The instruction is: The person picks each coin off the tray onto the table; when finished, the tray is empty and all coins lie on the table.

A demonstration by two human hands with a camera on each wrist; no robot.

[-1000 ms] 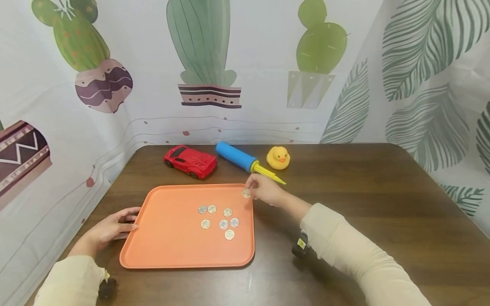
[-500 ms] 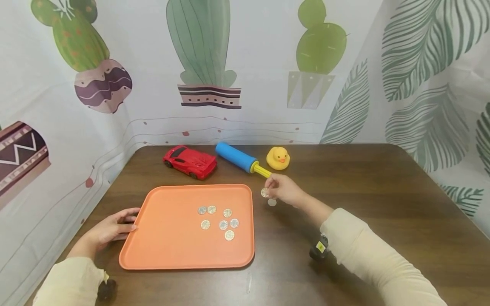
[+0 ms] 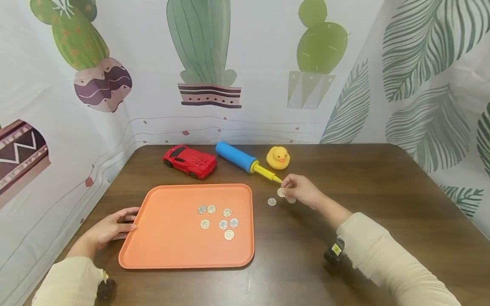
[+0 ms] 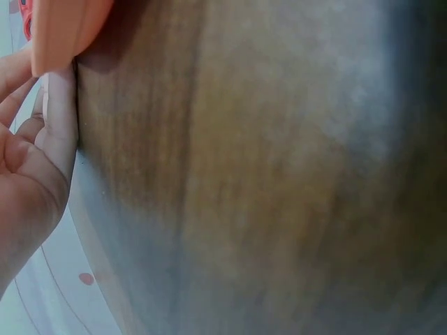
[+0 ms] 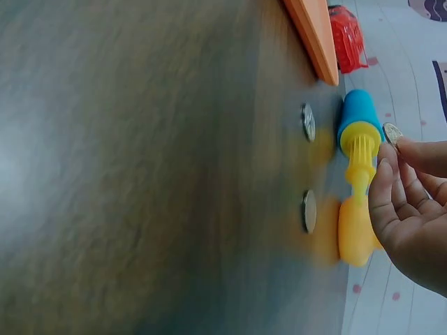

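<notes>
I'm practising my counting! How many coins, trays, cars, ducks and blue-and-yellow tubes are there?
Coins: 10 (7 on the orange tray, 2 on the table, 1 in the right hand)
Trays: 1
Red car: 1
Yellow duck: 1
Blue-and-yellow tube: 1
Total: 14

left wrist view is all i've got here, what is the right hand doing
Observer: The right hand is pinching a coin, held up off the table.
Operator: ok, any others lying near it
Observer: Yes, two more coins lie on the table, to the right of the orange tray.
Operator: and how many sit on that tray
Observer: I count seven coins there in the head view.
</notes>
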